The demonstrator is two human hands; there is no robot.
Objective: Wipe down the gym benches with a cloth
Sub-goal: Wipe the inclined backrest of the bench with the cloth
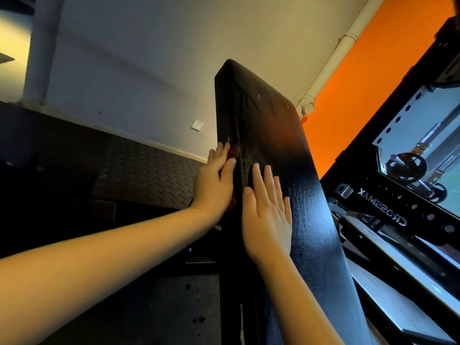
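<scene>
Your left hand (216,181) lies against the left side edge of the black bench pad (273,150), fingers (230,168) extended and held close together, thumb side toward the top seam. A small dark reddish-brown patch shows just past the fingertips and again below the heel of the hand; it may be the cloth (234,152) trapped under the palm, but you cannot tell for certain. Your right hand (267,215) lies flat on the textured top face of the pad, fingers straight and slightly spread, holding nothing.

The pad runs from the lower edge of the view up and away, its far end rounded and creased, with a few pale specks near that end. Both forearms are bare.

Beside the pad on the right: a black rack frame (388,202) with a row of holes and mirrored lettering, set against a mirror (423,150) showing a loaded barbell. Behind: orange wall (368,78), white pipe (331,58), grey wall with a white socket (197,125). Dark patterned floor mat (142,170) on the left.
</scene>
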